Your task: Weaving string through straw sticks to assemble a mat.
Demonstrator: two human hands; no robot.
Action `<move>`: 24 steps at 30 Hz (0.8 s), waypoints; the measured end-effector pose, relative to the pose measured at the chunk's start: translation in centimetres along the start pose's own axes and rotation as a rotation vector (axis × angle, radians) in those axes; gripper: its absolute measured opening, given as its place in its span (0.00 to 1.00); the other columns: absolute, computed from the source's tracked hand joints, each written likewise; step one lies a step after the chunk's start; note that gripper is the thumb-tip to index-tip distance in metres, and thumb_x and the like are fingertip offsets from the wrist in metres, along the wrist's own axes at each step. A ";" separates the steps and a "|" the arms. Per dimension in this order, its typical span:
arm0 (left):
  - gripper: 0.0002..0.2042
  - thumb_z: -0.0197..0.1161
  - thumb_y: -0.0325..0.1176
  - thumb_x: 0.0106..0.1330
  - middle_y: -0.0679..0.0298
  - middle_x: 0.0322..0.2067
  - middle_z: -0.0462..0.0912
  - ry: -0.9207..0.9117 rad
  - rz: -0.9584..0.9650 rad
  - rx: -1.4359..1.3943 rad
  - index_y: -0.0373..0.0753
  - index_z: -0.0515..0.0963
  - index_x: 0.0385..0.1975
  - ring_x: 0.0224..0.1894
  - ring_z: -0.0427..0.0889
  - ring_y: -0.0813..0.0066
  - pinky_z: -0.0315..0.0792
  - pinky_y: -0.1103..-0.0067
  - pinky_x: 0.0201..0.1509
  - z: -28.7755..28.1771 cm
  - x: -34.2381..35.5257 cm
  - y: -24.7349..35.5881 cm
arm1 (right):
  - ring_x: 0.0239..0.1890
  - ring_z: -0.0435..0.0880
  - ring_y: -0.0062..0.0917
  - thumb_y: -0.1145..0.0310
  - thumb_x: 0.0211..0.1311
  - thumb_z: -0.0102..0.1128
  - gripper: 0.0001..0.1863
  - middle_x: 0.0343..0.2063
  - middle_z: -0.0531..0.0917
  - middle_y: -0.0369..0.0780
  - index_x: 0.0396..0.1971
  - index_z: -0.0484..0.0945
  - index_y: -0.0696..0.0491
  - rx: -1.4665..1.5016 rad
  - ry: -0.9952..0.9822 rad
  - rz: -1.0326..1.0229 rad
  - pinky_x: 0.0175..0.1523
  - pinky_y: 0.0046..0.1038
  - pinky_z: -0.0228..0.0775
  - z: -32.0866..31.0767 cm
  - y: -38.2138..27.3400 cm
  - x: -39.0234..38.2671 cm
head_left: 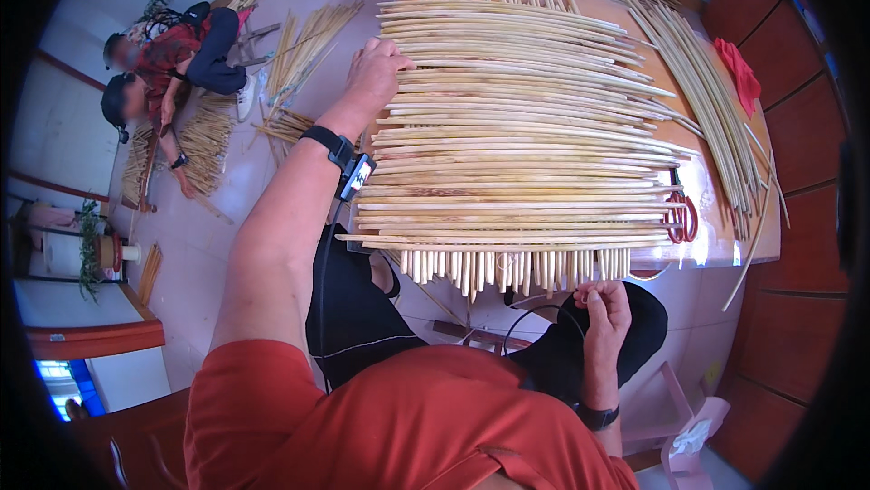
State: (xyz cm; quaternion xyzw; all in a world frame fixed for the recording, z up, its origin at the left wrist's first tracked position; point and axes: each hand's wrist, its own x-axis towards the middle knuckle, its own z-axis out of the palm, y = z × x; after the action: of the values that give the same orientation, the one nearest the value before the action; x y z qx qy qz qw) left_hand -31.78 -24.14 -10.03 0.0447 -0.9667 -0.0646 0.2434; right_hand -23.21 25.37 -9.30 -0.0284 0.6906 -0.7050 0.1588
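Note:
A wide mat of pale, peeled wooden sticks (pixel 517 141) lies on the table before me. Its long sticks run left to right in a dense row, on top of crosswise sticks (pixel 489 271) whose ends jut out at the near and far edges. My left hand (pixel 373 73) reaches to the far left side, fingers curled at the ends of the sticks there. Below the near edge, at the right, my right hand (pixel 603 304) is closed in a pinch; what it holds, if anything, is too small to make out.
Red-handled scissors (pixel 681 218) lie at the mat's right edge. Loose sticks (pixel 698 100) and a red cloth (pixel 738 76) lie along the table's right side. At the left, two people (pixel 168 73) crouch by stick bundles (pixel 204 147) on the floor. A pink chair (pixel 693 426) stands lower right.

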 end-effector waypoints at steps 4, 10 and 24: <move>0.13 0.55 0.24 0.54 0.72 0.31 0.74 -0.100 -0.025 0.111 0.53 0.85 0.28 0.46 0.70 0.68 0.62 0.72 0.50 -0.2 1.0 0.2 | 0.35 0.75 0.14 0.80 0.63 0.49 0.03 0.35 0.79 0.38 0.34 0.72 0.58 -0.057 -0.015 0.016 0.44 0.18 0.68 0.3 -0.8 0.0; 0.11 0.60 0.35 0.57 0.56 0.33 0.74 -0.128 -0.147 -0.260 0.37 0.80 0.36 0.42 0.72 0.60 0.65 0.69 0.46 -4.6 0.0 -1.0 | 0.45 0.77 0.22 0.77 0.62 0.54 0.02 0.41 0.80 0.39 0.33 0.75 0.59 -0.060 -0.148 -0.089 0.50 0.23 0.69 3.0 0.0 1.5; 0.17 0.47 0.19 0.59 0.50 0.43 0.77 -0.198 -0.014 -0.067 0.34 0.78 0.45 0.49 0.72 0.50 0.66 0.69 0.54 2.4 0.2 -0.6 | 0.28 0.76 0.20 0.74 0.61 0.54 0.04 0.24 0.77 0.40 0.32 0.76 0.58 -0.326 0.237 -0.314 0.35 0.23 0.69 -3.4 -1.1 4.1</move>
State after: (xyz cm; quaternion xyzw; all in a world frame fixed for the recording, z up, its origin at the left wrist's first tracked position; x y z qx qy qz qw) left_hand -33.05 -24.48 -12.07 0.0364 -0.9830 -0.1028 0.1478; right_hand -28.18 27.56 -9.09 -0.0777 0.7961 -0.5987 -0.0412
